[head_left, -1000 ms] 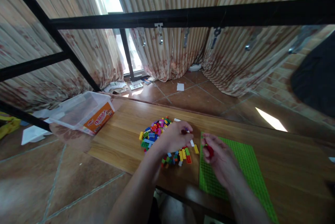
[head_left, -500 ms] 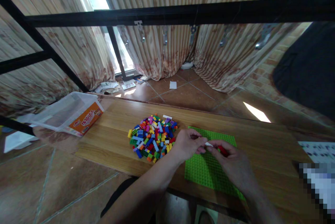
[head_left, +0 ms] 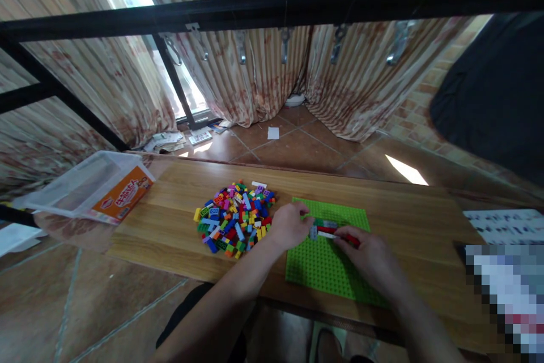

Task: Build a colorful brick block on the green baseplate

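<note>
My right hand (head_left: 368, 250) pinches a small assembly of joined toy building bricks (head_left: 325, 230) above the green studded baseplate (head_left: 323, 272). Red, white, grey and dark green parts show in it, and a red end sticks out by my fingers. Just left of the assembly is my left hand (head_left: 293, 226), its thumb and forefinger apart with green showing in the gap. Its other fingers are partly hidden. A heap of loose, many-coloured bricks (head_left: 233, 218) lies on the wooden table left of the baseplate.
A clear plastic box (head_left: 85, 182) with an orange label stands at the table's left end. A black metal rail (head_left: 255, 9) with hooks crosses ahead, before striped curtains (head_left: 263, 85). A printed sheet (head_left: 505, 224) and a blurred-out object (head_left: 505, 289) lie at the right.
My left hand has moved apart from the white piece it was touching. The brick assembly now shows more fully between my hands. The whole view has shifted slightly.
</note>
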The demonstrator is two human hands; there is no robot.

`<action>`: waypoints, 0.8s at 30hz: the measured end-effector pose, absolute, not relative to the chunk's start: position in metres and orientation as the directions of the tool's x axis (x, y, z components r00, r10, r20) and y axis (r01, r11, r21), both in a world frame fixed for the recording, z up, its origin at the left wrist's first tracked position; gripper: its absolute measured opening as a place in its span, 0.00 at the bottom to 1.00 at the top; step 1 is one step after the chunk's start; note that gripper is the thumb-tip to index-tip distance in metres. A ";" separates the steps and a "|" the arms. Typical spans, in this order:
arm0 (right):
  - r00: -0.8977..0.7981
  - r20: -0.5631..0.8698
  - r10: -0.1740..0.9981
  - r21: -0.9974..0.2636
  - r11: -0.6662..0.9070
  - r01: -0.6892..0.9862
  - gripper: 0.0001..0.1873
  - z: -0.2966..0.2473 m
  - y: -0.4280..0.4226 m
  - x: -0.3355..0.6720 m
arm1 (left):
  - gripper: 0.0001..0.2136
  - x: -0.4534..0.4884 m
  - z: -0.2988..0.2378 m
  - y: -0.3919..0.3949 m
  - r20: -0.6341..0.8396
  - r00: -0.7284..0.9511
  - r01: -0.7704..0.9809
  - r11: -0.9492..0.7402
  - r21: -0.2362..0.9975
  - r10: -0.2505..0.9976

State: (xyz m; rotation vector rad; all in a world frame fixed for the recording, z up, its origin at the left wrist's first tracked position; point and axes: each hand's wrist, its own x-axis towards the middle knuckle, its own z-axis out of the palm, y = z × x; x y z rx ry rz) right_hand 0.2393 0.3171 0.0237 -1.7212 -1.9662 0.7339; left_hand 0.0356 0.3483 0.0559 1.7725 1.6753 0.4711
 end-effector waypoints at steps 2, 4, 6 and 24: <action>-0.144 -0.018 0.989 -0.642 0.099 0.760 0.12 0.022 0.320 0.235 | 0.14 0.040 0.056 0.347 -0.200 0.134 0.759 0.030 0.650 0.971; -0.141 -0.010 0.990 -0.643 0.101 0.759 0.12 0.022 0.322 0.233 | 0.15 0.042 0.056 0.346 -0.208 0.146 0.768 0.022 0.639 0.967; -0.126 -0.012 0.992 -0.644 0.089 0.760 0.13 0.021 0.323 0.232 | 0.16 0.043 0.055 0.346 -0.203 0.153 0.775 0.010 0.632 0.967; -0.009 -0.128 0.992 -0.759 -0.092 0.645 0.15 0.015 0.333 0.239 | 0.14 0.056 0.049 0.339 -0.173 0.032 0.804 0.077 0.589 0.984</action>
